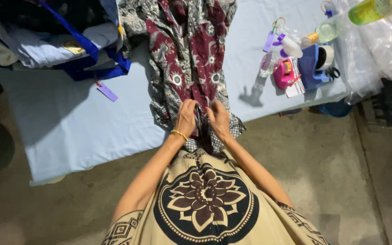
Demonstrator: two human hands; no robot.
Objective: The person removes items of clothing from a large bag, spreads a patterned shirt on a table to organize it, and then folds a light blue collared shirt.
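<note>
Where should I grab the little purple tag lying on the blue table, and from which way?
Probably best to pinch the purple tag by its long edges, coming straight down from above. It lies flat on the table by itself, slanted, with a thin string at its upper end toward the blue bag strap. Both hands, left and right, are on the patterned shirt.

Matt patterned cloth garment (189, 54) lies on a smooth pale-blue cloth table cover (69, 122).
</note>
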